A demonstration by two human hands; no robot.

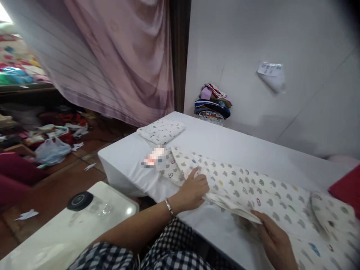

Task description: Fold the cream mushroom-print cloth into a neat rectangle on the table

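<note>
A long white cloth [233, 180] printed with grey, blue, green and red shapes lies spread along the white-covered table [213, 137]. My left hand [194, 189], with a silver bracelet at the wrist, is on its near edge, fingers curled over the fabric and one finger raised. The near edge is lifted off the table between my hands, and my right hand [272, 236] pinches it between thumb and fingers. Beyond my left hand, a folded white printed cloth [161, 131] lies at the table's far left corner. Beside the long cloth sits a small blurred object [153, 156].
A white machine-like surface [104, 217] with a black round knob [80, 201] stands at the left. A stack of folded cloths [212, 105] is by the wall. A pink curtain [126, 56] hangs behind; a plastic bag [53, 150] lies on the floor. Something red [345, 187] is at right.
</note>
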